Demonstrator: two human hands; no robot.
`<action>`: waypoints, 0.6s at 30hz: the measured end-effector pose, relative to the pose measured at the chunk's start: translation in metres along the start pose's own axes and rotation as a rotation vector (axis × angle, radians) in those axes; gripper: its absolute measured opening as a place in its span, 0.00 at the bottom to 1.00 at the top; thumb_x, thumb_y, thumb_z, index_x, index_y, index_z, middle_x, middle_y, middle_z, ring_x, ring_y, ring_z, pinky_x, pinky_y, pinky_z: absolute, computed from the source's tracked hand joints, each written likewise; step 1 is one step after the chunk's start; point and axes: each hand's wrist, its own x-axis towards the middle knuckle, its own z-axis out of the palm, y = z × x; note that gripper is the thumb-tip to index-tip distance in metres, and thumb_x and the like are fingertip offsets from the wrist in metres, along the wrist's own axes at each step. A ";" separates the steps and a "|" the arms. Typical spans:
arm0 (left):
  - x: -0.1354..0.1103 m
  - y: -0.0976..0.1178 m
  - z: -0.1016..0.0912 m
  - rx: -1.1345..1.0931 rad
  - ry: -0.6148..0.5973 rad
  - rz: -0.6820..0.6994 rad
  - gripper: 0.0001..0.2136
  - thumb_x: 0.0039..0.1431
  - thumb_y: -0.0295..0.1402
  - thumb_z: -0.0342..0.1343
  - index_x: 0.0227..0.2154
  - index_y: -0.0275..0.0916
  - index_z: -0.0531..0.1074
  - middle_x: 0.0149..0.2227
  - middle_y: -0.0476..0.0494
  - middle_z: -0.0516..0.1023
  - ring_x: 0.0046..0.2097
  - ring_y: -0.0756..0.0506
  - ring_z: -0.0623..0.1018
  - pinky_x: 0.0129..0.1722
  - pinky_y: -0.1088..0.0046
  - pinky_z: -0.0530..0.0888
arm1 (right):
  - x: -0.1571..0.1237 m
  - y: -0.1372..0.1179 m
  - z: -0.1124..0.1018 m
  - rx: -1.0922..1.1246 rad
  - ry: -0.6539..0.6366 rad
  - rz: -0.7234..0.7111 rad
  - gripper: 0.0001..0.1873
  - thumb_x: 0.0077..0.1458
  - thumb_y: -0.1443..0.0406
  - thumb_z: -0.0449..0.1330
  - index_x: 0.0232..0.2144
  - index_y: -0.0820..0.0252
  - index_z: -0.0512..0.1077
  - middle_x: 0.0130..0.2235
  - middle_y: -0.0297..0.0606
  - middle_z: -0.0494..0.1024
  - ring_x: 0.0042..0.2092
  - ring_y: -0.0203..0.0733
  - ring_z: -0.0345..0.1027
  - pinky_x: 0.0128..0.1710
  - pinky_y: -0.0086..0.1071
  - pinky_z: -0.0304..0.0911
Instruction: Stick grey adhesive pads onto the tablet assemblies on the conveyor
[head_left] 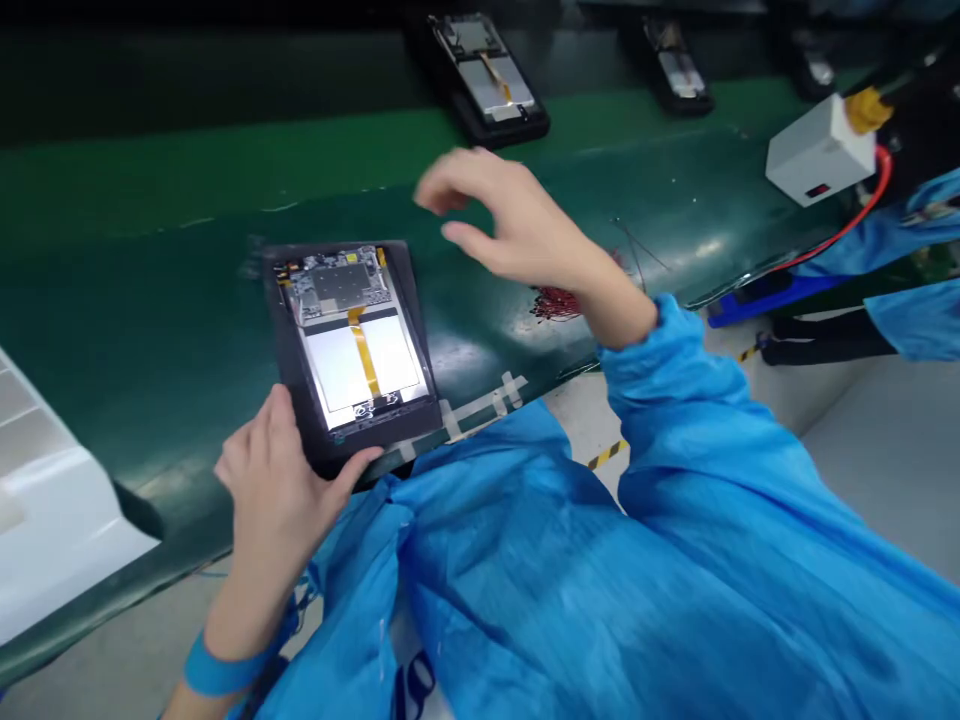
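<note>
An opened tablet (364,350) lies on a dark foam pad on the bench, its circuit board (341,287), silvery battery and amber ribbon strip exposed. My left hand (281,480) grips the lower left corner of the tablet and pad, fingers along the side and thumb along the bottom edge. Raised above the bench to the right, my right hand (502,210) is slightly blurred and holds nothing; its fingers are curved, with the thumb apart. Beneath the right forearm, a bundle of thin red wires (556,302) is partly hidden.
Further opened devices (495,80) (679,65) sit on the green strip at the back. A white box (821,150) with a red cable stands at the right. White sheets (52,500) lie at the left. Blue-sleeved people show at the right edge.
</note>
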 end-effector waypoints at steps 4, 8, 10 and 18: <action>-0.005 0.016 0.003 -0.011 0.006 -0.157 0.53 0.62 0.59 0.62 0.80 0.40 0.44 0.68 0.17 0.69 0.65 0.05 0.67 0.55 0.16 0.68 | -0.065 0.067 -0.028 -0.623 -0.038 -0.193 0.06 0.64 0.71 0.58 0.39 0.57 0.74 0.45 0.45 0.75 0.54 0.57 0.65 0.55 0.54 0.61; -0.004 0.018 0.005 -0.049 0.079 -0.095 0.56 0.62 0.55 0.64 0.81 0.40 0.37 0.74 0.19 0.62 0.68 0.08 0.65 0.61 0.16 0.66 | -0.087 0.110 -0.014 -0.788 -0.040 -0.126 0.05 0.65 0.68 0.60 0.42 0.58 0.75 0.47 0.49 0.75 0.52 0.58 0.63 0.51 0.51 0.59; -0.003 0.018 0.002 -0.064 0.149 -0.023 0.54 0.63 0.51 0.64 0.81 0.42 0.37 0.76 0.24 0.59 0.70 0.10 0.63 0.66 0.18 0.64 | -0.087 0.117 -0.004 -0.806 -0.019 -0.132 0.05 0.66 0.68 0.59 0.42 0.59 0.75 0.47 0.50 0.75 0.52 0.59 0.63 0.51 0.51 0.59; 0.004 0.047 -0.024 -0.017 0.182 0.049 0.35 0.70 0.45 0.54 0.77 0.58 0.51 0.77 0.45 0.60 0.75 0.18 0.62 0.69 0.20 0.61 | -0.074 0.125 -0.003 -0.772 -0.019 -0.234 0.07 0.66 0.69 0.54 0.36 0.58 0.71 0.42 0.49 0.75 0.49 0.57 0.65 0.50 0.49 0.60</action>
